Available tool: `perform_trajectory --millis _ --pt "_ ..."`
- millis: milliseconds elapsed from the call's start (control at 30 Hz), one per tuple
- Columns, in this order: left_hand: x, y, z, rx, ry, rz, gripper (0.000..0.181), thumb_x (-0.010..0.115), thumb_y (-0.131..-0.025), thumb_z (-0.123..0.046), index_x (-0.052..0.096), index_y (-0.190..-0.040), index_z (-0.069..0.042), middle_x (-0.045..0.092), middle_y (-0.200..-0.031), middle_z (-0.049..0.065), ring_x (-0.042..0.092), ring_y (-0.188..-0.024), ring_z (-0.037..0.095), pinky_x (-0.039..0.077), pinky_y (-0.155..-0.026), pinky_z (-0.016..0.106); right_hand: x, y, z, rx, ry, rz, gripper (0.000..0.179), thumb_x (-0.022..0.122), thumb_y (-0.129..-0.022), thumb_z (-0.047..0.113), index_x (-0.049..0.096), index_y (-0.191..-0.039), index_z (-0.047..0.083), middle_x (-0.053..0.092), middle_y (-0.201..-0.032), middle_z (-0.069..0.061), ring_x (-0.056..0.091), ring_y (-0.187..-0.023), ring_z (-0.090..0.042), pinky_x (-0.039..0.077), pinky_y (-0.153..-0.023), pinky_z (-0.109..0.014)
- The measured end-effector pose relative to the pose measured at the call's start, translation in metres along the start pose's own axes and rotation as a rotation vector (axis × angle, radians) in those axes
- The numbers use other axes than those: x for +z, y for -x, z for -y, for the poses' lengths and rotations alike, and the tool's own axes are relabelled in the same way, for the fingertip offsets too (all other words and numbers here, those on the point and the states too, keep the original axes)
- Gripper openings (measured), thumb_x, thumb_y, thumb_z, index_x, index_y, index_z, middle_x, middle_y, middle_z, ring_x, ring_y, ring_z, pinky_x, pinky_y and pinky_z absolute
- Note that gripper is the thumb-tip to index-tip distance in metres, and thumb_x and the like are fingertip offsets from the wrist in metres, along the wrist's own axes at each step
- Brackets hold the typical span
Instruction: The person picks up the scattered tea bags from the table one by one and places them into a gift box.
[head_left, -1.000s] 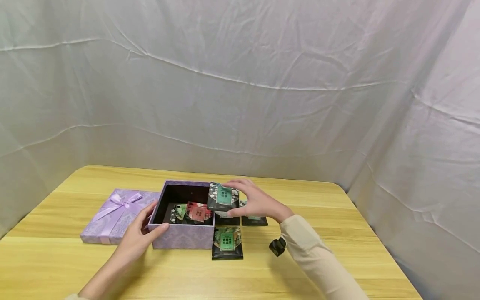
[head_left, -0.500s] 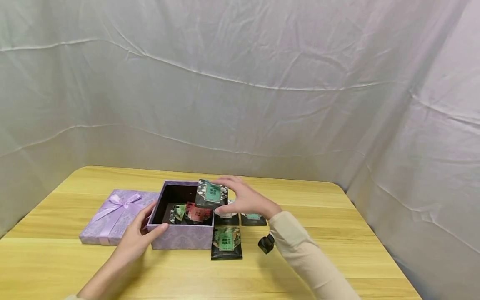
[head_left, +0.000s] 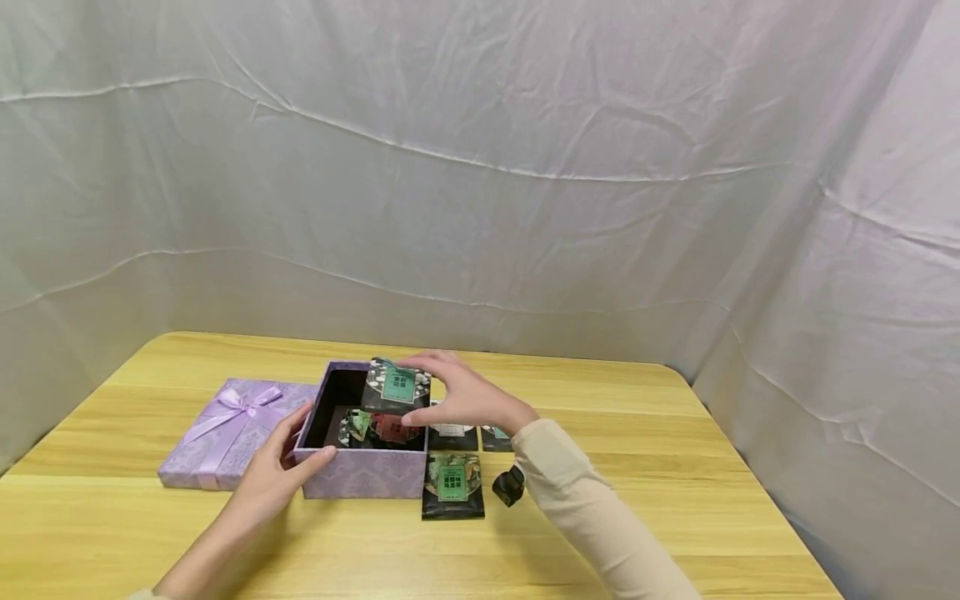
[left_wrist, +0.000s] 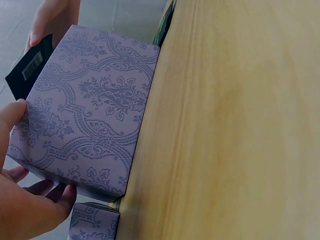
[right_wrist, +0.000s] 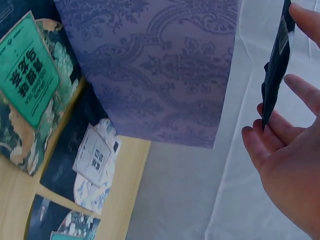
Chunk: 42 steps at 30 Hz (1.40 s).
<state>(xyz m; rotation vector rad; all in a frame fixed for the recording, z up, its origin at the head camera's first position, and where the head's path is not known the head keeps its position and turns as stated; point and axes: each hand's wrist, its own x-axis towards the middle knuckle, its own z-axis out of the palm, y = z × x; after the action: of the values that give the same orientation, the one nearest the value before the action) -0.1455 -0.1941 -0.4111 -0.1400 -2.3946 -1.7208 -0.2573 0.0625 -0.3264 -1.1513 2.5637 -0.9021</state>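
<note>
My right hand (head_left: 468,396) pinches a dark tea sachet (head_left: 397,387) with a teal label by its right side, thumb in front. The sachet overlaps the right part of the open purple patterned box (head_left: 366,477); in the right wrist view that sachet (right_wrist: 276,70) shows edge-on. At the box's left front corner, my left hand (head_left: 272,468) grips it, thumb at the front rim and fingers along the left side. Inside the box lie a green-labelled sachet (head_left: 358,425) and a red sachet (head_left: 395,427), the red one partly covered by the held sachet and thumb.
Left of the box, its purple lid (head_left: 232,433) with a ribbon bow lies on the wooden table (head_left: 360,558). A green-labelled sachet (head_left: 453,487), a white-labelled one (head_left: 453,437) and a teal-labelled one (head_left: 497,439) lie right of the box. Grey cloth (head_left: 480,217) hangs behind.
My right hand has moved left with the sachet, from beyond the box's right edge to over its right part. My left hand and the box have stayed put.
</note>
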Motion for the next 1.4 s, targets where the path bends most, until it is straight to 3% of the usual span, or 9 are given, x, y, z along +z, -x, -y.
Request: perform_trajectory --millis 700,967,1400 --pt "-0.001 -0.001 0.001 -0.044 0.026 0.024 0.074 0.065 -0.094 -0.014 0.021 -0.152 0.001 0.033 -0.146 0.032 0.049 -0.118 0.046 0.042 -0.082 0.014 0.023 -0.024 0.004 -0.018 -0.052 0.045 0.073 0.075 -0.081 0.042 0.043 -0.146 0.029 0.035 -0.15 0.002 0.033 -0.135 -0.016 0.034 -0.106 -0.043" --pt "-0.002 -0.001 0.001 -0.032 0.018 0.023 0.074 0.065 -0.093 -0.014 0.021 -0.151 0.001 0.031 -0.146 0.033 0.049 -0.118 0.046 0.041 -0.083 0.012 0.027 -0.033 0.005 0.01 -0.04 0.084 0.071 0.074 -0.083 0.042 0.043 -0.146 0.031 0.033 -0.152 0.0 0.031 -0.136 -0.018 0.035 -0.105 -0.043" --pt "-0.003 -0.001 0.0 -0.065 0.029 0.037 0.076 0.065 -0.094 -0.016 0.019 -0.152 0.0 0.03 -0.147 0.031 0.048 -0.12 0.045 0.041 -0.083 0.013 0.028 -0.044 0.003 0.031 0.023 0.101 0.07 0.075 -0.083 0.04 0.045 -0.145 0.027 0.035 -0.151 -0.001 0.03 -0.138 -0.019 0.034 -0.106 -0.042"
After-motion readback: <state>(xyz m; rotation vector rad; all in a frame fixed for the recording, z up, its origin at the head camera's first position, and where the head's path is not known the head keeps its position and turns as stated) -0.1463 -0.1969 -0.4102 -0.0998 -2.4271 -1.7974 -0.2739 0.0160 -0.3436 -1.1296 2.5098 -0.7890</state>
